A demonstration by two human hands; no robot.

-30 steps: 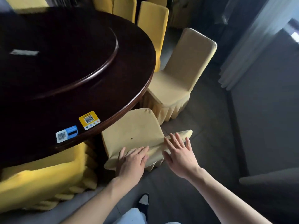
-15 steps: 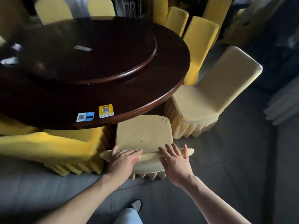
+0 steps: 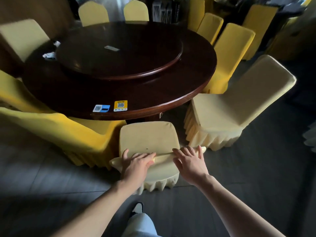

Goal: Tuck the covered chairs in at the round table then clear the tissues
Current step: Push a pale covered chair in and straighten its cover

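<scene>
The step in hand is judged to be the tucking of the near chair (image 3: pixel 150 139) under the round worktop (image 3: pixel 196 93). Both hands are laid on the top edge of the chair back: the left hand (image 3: pixel 136 165) is placed toward the left of the edge, and the right hand (image 3: pixel 189 164) toward the right. The fingers (image 3: pixel 145 155) of the left hand are extended nearly straight over the top edge onto the front face of the back, with the thumb spread to the side; nothing is clasped. The fingers of the right hand are likewise spread and rest flat along the edge, reaching toward its right corner. The seat lies beyond the fingertips, between them and the worktop rim, and its front edge is just beside or slightly under that rim. For a good result, an even push is to be applied through both palms, so that the chair is driven straight toward the table centre and not skewed toward the bright yellow chair (image 3: pixel 71 132) at the left or the pale chair (image 3: pixel 227 113) at the right. The skirted cover is likely to drag on the floor, so a low, steady force is advised. The tissues (image 3: pixel 49 55) are seen crumpled on the far left of the worktop, well apart from both hands, and remain to be cleared.
</scene>
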